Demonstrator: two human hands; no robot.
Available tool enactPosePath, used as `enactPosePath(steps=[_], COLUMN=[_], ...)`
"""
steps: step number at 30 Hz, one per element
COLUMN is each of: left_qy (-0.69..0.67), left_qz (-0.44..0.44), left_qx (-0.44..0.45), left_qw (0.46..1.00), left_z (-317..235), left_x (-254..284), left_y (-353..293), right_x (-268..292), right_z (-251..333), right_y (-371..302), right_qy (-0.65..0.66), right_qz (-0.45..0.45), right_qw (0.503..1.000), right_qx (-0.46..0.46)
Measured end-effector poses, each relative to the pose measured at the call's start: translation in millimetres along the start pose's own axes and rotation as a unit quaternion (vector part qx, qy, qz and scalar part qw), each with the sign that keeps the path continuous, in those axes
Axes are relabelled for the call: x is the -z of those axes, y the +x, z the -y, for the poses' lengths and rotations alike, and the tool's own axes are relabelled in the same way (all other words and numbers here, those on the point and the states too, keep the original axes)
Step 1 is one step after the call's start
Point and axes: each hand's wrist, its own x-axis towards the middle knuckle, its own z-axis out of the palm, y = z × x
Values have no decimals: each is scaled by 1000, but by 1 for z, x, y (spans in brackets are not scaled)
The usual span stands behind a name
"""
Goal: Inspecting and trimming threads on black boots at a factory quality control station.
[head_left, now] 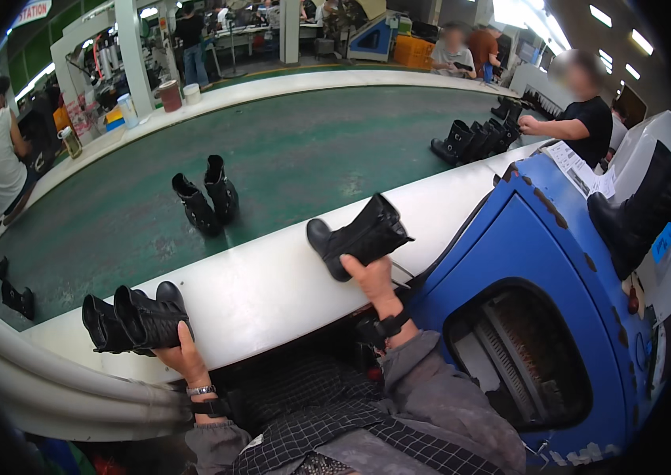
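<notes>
In my right hand (373, 283) is a black ankle-high boot (359, 233), tilted over the white ledge with its toe to the left and its open top to the right. The thumb lies along its side, and the other fingers are hidden behind it. At the lower left, my left hand (185, 358) grips another black boot (148, 317) by its near side, thumb up and fingers mostly hidden. Pressed against that one on its left stands a further black boot (104, 323). Whether my left hand also holds this one, I cannot tell.
A pair of black boots (207, 196) stands on the green conveyor belt (296, 150). More boots (470, 141) are at the far right, near a co-worker (581, 111). A blue machine (486, 261) borders my right side, with a tall black boot (640, 210) on it. White pipes (58, 372) curve at left.
</notes>
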Motion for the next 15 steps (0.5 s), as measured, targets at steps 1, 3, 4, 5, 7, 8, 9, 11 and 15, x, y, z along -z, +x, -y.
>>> enactPosePath(steps=[1,3,4,5,7,8,9,11,15], left_qy=[-3,-11,-25,-10,-12,-6,-15,-18,4], left_qz=[-2,-8,-11,-8,-8,-8,-4,-7,-4], left_qx=[0,5,10,-13,-16,-18,-6,-14,-33], left_qw=[1000,1000,1000,1000,1000,1000,1000,1000,999], left_z=[1,-1,-1,5,4,7,9,15,10], left_x=[3,2,1,3,1,1,-1,1,2], left_y=[0,-1,0,-1,-1,-2,-3,-2,0], right_x=[7,18,22,25,27,30,35,32,33], right_z=[-1,-3,-2,0,-5,-9,-12,-10,-13], right_y=[8,22,27,30,37,41,44,46,48], right_qy=[21,27,30,-30,-83,-95,-113,-126,-143], right_qz=[13,46,53,69,75,72,60,30,31], right_qw=[1000,998,997,997,993,993,992,991,989], right_qx=[-15,-36,-37,-37,-28,-17,-14,19,0])
